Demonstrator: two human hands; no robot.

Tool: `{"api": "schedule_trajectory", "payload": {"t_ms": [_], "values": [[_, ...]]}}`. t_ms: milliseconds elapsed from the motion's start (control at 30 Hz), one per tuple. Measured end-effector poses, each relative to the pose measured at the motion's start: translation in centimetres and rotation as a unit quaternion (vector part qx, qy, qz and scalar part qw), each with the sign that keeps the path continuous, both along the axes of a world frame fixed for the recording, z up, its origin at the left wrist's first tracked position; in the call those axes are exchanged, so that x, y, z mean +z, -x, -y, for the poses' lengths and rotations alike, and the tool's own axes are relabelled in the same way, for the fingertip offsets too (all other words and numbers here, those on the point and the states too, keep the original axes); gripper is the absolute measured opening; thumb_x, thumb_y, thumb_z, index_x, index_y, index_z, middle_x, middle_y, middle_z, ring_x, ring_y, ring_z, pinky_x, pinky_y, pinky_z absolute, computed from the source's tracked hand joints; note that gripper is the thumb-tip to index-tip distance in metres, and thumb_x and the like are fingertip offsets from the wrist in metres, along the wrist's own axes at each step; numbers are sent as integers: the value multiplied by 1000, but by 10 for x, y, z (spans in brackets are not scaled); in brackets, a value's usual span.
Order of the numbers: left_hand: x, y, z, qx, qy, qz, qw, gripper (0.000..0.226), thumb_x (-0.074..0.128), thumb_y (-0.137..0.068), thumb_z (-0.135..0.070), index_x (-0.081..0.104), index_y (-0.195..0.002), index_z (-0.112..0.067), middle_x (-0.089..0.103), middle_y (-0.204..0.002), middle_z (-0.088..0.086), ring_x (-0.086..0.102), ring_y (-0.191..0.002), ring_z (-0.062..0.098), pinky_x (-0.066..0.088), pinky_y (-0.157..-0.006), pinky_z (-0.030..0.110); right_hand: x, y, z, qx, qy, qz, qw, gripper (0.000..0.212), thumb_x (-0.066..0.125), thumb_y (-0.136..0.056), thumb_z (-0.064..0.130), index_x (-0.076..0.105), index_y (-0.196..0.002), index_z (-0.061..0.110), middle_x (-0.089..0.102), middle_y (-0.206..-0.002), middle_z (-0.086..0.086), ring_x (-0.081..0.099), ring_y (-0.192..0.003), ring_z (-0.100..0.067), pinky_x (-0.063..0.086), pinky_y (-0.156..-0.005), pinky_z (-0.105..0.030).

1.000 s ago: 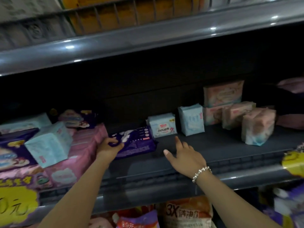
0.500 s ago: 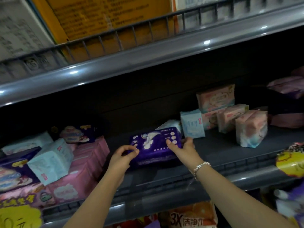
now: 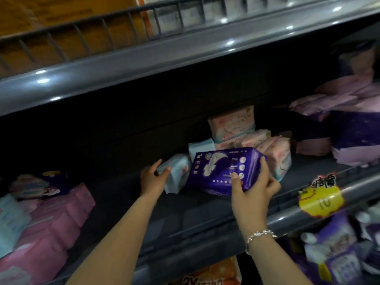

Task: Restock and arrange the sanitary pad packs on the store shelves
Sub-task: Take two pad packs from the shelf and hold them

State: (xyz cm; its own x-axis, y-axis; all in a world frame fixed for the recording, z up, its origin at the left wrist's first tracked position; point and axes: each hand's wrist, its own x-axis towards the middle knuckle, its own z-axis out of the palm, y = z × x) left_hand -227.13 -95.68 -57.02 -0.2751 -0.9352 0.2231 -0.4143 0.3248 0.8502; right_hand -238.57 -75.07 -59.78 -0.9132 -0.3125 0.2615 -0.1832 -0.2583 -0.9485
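Gripping the glossy purple pack (image 3: 224, 170), the right hand (image 3: 254, 189) now holds it alone, tilted above the dark shelf (image 3: 205, 210); half a second ago both hands held it. The left hand (image 3: 153, 178) has shifted to pinch a soft pale-blue pack (image 3: 177, 171) at nine o'clock. Pink packs (image 3: 275, 153) stand at two o'clock.

The right hand (image 3: 251, 192) grips the purple pack (image 3: 222, 169), tilted above the shelf (image 3: 195, 214). The left hand (image 3: 153, 178) holds the pale blue pack (image 3: 178, 171) just beside it. Pink packs (image 3: 257, 138) stand behind; more pink packs (image 3: 51, 219) lie far left.
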Motion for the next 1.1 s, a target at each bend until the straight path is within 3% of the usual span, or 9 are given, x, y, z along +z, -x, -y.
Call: {"api": "schedule_trajectory", "payload": {"t_ms": [200,300,400,500,633,733,867,1000,1100], "values": [[-11,29,16,-9,-27,22,999,43,77,-79,-32,64,-114,-11,67,-111,5,63,-100,23,52,-82,37,-2,10,0,-1,37,55,998,66,60,-92,14,27,-145,34,19,-122,0,50,-87,-14,37,-52,4],[-15,34,13,25,-32,2,999,21,72,-83,-23,64,-101,-15,68,-103,9,64,-91,24,51,-75,34,1,11,-3,-15,61,76,995,61,58,-93,15,29,-142,36,20,-122,0,49,-84,-4,39,-51,2],[-14,24,-1,47,-42,-50,997,37,74,-83,-20,57,-116,-15,62,-109,4,60,-98,22,50,-81,35,1,5,-7,-23,57,59,996,61,59,-93,16,29,-142,35,21,-123,1,49,-88,-3,42,-54,0],[-5,-4,-29,70,-39,-125,989,36,74,-84,-19,53,-112,-18,57,-111,2,56,-97,19,48,-81,32,3,-4,-16,-18,56,53,997,60,58,-94,16,29,-142,36,20,-123,2,49,-93,-7,44,-56,-2],[19,-57,-81,67,-32,-256,964,42,72,-86,-20,49,-121,-18,55,-110,0,57,-84,6,46,-61,18,13,-15,-38,34,53,67,996,58,56,-95,18,30,-141,41,19,-125,4,45,-104,-15,40,-69,-7],[31,-101,-121,67,-20,-287,955,45,70,-87,-24,47,-125,-17,56,-112,-2,59,-90,5,47,-64,18,19,-28,-55,81,42,65,994,56,55,-95,20,31,-140,43,20,-125,3,43,-101,-13,41,-80,-18],[30,-148,-175,87,-40,-311,946,43,70,-85,-32,50,-121,-19,62,-117,1,65,-99,15,55,-74,31,17,-44,-78,133,31,69,988,52,57,-94,22,35,-136,44,24,-136,-4,44,-111,-16,46,-100,-38],[2,-182,-235,99,-78,-321,939,39,69,-86,-35,53,-117,-17,64,-113,0,66,-98,16,56,-82,38,5,-54,-113,177,16,73,981,41,61,-91,29,43,-116,56,29,-138,-2,50,-116,-21,52,-93,-46],[-30,-198,-262,68,-140,-332,930,17,66,-88,-29,61,-99,-17,70,-107,4,69,-94,18,56,-78,38,-13,-56,-139,180,-14,64,981,42,61,-91,28,48,-99,67,32,-135,-1,51,-115,-22,51,-93,-50]]}}
